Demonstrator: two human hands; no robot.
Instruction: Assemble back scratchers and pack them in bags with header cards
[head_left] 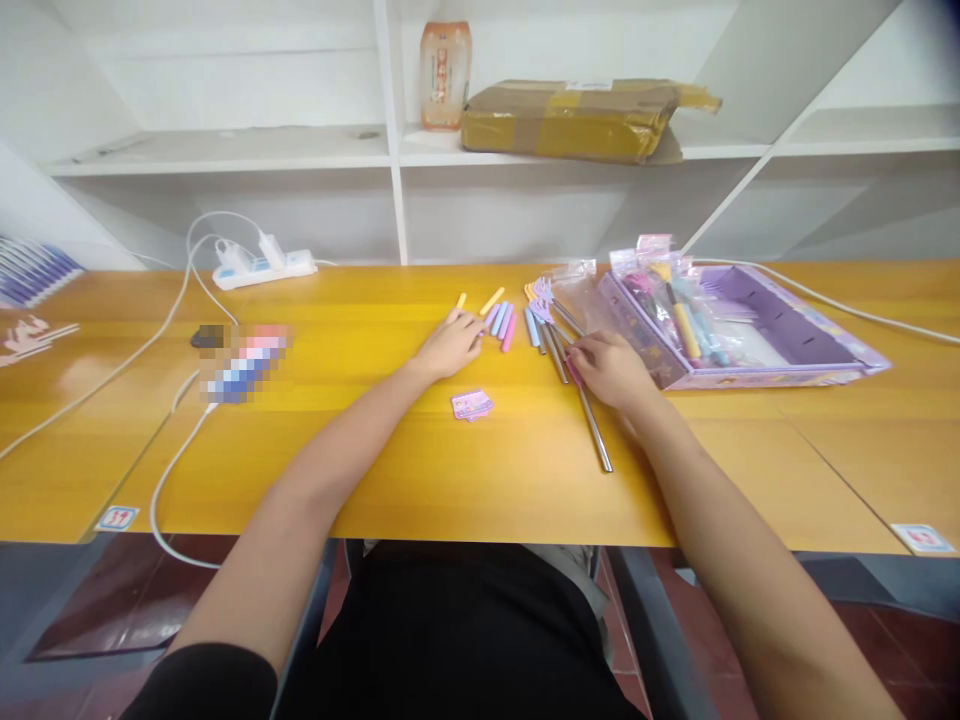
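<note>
My left hand (450, 345) rests palm down on the table with its fingers apart. Its fingertips are at a loose row of short pastel sticks: yellow (492, 300), purple (492, 316), blue (505, 321) and pink (509, 333). Closed fingers of my right hand (609, 368) are around a long silver metal tube (597, 432), with a bit of pink beside it. More metal tubes (556, 355) lie to the left of that hand, below a bunch of purple and orange plastic pieces (540, 298). Small pink cards (472, 404) lie between my forearms.
A purple box (795, 375) with bagged parts (682, 320) stands right of my right hand. A white power strip (266, 268), cables and a blurred object (247, 365) are at left. Behind are white shelves holding a taped parcel (570, 120) and an orange pack (444, 75).
</note>
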